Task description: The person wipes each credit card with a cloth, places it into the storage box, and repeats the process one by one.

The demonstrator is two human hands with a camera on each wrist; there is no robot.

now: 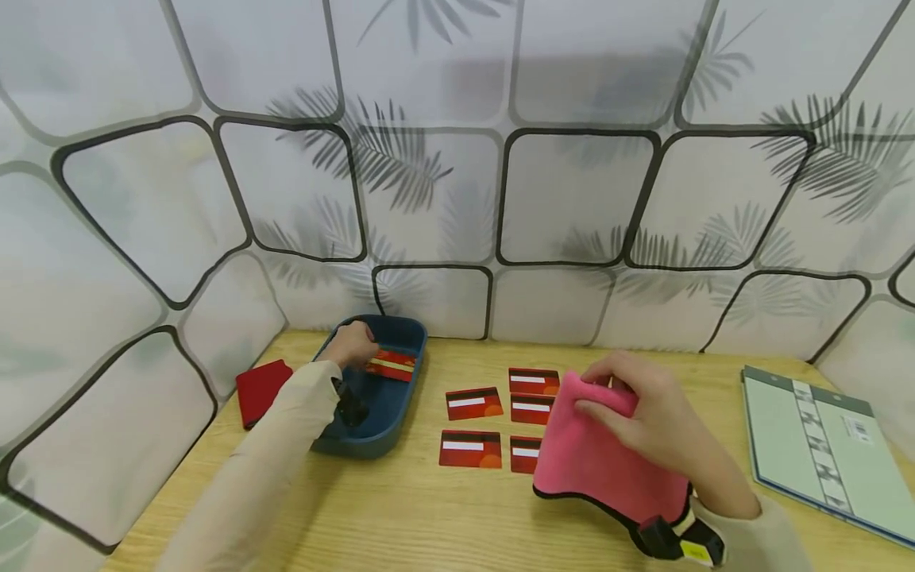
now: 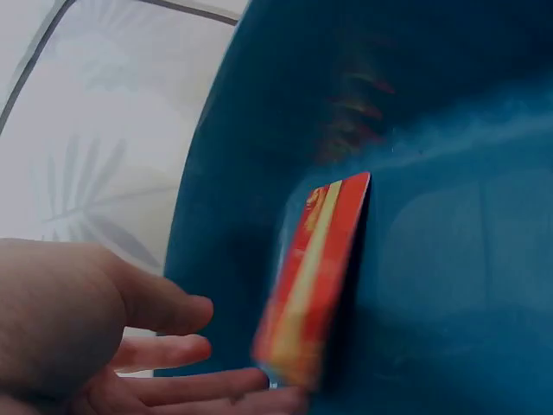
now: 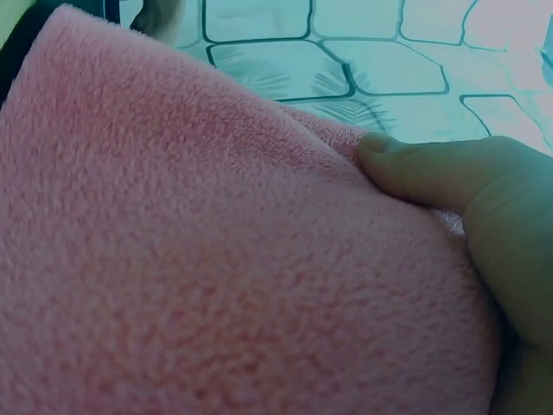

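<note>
My left hand [image 1: 350,344] reaches into the blue plastic bin [image 1: 389,441]. Inside lies a red card with a gold stripe [image 1: 391,365], tilted against the bin wall. In the left wrist view, the fingers of that hand are spread and fairly straight, and the fingertips come close to the lower end of the card [image 2: 315,268]; whether they touch cannot be told. My right hand [image 1: 646,405] pinches a pink fleecy cloth with black edging [image 1: 593,461] between thumb and fingers, and the cloth hangs down over the table. The right wrist view is mostly filled by this cloth [image 3: 216,225].
Several red bank-style cards [image 1: 470,450] lie in two columns mid-table, partly behind the cloth. A dark red item [image 1: 260,391] lies left of the bin. A pale green folder [image 1: 797,445] lies at the right. A patterned curtain [image 1: 436,199] hangs behind the wooden table [image 1: 400,516].
</note>
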